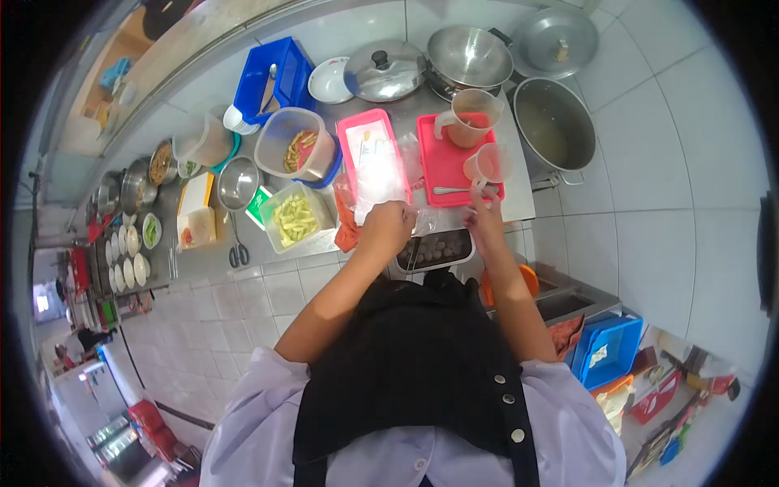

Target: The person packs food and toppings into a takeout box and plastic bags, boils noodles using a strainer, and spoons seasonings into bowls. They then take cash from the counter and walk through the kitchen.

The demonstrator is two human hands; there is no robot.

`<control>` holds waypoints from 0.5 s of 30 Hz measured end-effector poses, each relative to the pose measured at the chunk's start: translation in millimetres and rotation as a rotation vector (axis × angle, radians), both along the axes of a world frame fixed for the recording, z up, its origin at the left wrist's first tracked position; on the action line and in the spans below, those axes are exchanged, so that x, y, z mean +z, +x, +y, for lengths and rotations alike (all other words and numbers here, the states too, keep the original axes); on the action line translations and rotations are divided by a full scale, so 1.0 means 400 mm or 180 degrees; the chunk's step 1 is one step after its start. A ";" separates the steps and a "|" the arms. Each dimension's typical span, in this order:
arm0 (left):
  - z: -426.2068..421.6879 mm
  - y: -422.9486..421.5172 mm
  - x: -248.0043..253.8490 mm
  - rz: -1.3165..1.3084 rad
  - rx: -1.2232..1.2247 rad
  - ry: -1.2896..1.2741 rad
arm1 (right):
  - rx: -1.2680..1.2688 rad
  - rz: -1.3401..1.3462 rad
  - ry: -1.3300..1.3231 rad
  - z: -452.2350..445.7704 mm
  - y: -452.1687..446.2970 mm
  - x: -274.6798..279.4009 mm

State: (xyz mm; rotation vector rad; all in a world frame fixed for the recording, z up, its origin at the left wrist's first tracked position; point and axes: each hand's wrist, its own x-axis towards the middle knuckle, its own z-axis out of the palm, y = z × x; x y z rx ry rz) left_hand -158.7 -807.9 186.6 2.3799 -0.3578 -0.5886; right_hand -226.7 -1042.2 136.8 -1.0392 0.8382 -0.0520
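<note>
My left hand is closed, its fingers pinching a clear plastic bag at the near edge of the steel counter. Just beyond it lies a pink tray with a white sheet and clear plastic on top. My right hand has its fingers closed at the handle of a small clear measuring cup. That cup is over a red tray, where a larger clear jug and a metal spoon rest. The exact grip of the right fingertips is partly hidden.
Left of the trays are a tub of pale cut vegetables, a taller tub, and scissors. Below the counter edge is a container of round dark items. A large pot stands at right; a lidded pan is behind.
</note>
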 end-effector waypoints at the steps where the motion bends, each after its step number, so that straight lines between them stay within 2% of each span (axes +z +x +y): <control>1: -0.006 -0.013 0.013 0.0138 -0.0062 -0.0007 | -0.0014 -0.0300 0.0327 -0.004 0.024 -0.027; 3: -0.012 -0.037 0.048 0.0403 -0.0189 -0.0011 | -0.0033 -0.0621 0.0694 0.000 0.038 -0.059; 5: 0.006 -0.099 0.079 0.0115 -0.0416 -0.0114 | -0.0090 -0.0734 0.0688 -0.023 0.048 -0.057; 6: 0.011 -0.141 0.099 -0.0021 -0.0568 -0.0187 | 0.0067 -0.0760 0.0305 -0.054 0.041 -0.065; 8: 0.009 -0.193 0.172 0.0300 -0.0774 -0.0196 | 0.0331 -0.0768 -0.0484 -0.121 0.005 -0.094; 10: 0.010 -0.238 0.192 0.0576 -0.0828 -0.0192 | 0.0507 -0.0600 -0.0838 -0.192 -0.029 -0.022; 13: 0.006 -0.267 0.200 0.0304 -0.0546 -0.0718 | 0.0615 -0.0650 -0.1444 -0.344 -0.042 0.038; 15: -0.018 -0.257 0.230 0.0857 -0.0352 -0.0174 | 0.0685 -0.0703 -0.1736 -0.479 -0.016 0.081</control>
